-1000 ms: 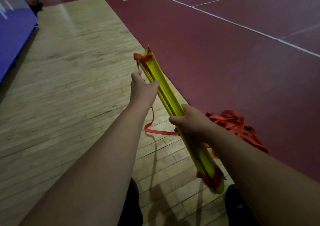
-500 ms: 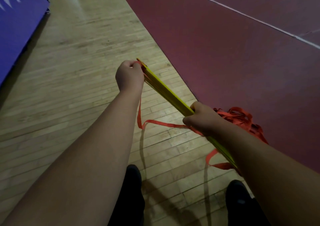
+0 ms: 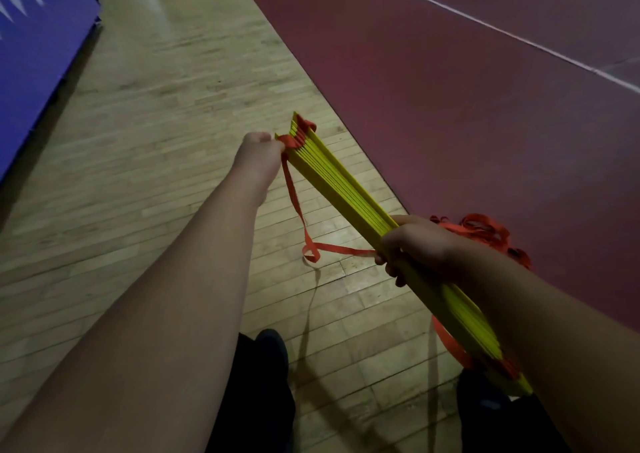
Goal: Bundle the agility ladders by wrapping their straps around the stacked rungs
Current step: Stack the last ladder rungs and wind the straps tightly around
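Note:
A stack of yellow ladder rungs [image 3: 341, 184] slants from upper centre down to the lower right, held in the air. My right hand [image 3: 414, 244] is closed around the stack's middle. My left hand [image 3: 258, 152] is fisted at the far end, pinching the red strap [image 3: 294, 196] where it leaves the rungs. From there the strap hangs in a loose loop and runs back to my right hand. More red strap [image 3: 485, 230] lies bunched behind my right wrist, and a loop [image 3: 450, 343] dangles under the near end.
I stand on light wooden floorboards [image 3: 156, 113]; dark red sports flooring [image 3: 467, 88] with white lines lies to the right. A blue mat [image 3: 38, 47] borders the far left. My dark shoes [image 3: 273, 348] show at the bottom.
The stack has turned so its edges face me and its far end fans out. My left hand stays at the far end; the hanging strap loop has shifted.

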{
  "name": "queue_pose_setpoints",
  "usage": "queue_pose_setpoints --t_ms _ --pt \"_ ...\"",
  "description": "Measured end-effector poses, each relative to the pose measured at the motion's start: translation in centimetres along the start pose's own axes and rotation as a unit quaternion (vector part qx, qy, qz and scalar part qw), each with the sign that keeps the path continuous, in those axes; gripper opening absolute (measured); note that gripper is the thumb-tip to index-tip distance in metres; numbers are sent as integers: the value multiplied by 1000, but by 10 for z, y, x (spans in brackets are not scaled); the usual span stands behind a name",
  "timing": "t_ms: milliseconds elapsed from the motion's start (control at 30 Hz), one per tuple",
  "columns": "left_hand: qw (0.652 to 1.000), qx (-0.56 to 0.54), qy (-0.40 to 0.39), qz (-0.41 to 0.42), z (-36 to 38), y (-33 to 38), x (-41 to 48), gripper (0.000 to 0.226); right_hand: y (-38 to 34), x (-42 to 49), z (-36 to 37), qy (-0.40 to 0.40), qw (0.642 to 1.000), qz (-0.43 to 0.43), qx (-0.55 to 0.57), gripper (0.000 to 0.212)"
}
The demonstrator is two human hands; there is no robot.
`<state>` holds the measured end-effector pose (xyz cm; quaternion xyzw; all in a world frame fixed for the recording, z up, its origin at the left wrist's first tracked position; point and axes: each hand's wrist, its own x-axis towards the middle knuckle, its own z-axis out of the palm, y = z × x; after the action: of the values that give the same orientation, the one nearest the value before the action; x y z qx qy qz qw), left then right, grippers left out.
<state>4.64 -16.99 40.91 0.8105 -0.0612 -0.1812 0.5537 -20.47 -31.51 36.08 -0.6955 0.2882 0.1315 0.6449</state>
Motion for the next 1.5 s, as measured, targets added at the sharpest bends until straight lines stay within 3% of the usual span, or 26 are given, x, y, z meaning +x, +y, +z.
queue_pose_setpoints --t_ms 67,167,333,533,700,833,1033,1200,1400,1500 --pt "999 27 17 6 -3 -6 8 52 1 1 -1 -5 1000 -4 -3 38" --pt "1000 -9 29 1 -7 -16 21 32 2 0 -1 -4 1000 -12 -15 34" --pt "998 -39 32 -44 -9 -19 23 48 -1 2 2 2 1000 -18 -14 34" --pt "995 -88 0 -44 -15 -12 16 49 2 3 4 -5 1000 -16 6 38" --pt "994 -106 -20 19 -14 -14 19 31 2 3 0 -59 998 13 6 35" --pt "989 -132 -52 32 -11 -9 20 13 2 6 4 -9 999 4 -37 32" --pt "1000 -4 6 25 -15 -7 25 8 0 8 6 20 999 -16 -40 28" --pt "1000 0 23 -14 -16 0 16 21 -5 9 10 36 996 -15 -81 26" --pt "999 -35 -17 -27 -17 3 9 31 -3 10 13 3 999 -18 -38 26" --pt "999 7 -29 13 -16 1 8 24 -2 11 10 1 1000 -12 -20 28"
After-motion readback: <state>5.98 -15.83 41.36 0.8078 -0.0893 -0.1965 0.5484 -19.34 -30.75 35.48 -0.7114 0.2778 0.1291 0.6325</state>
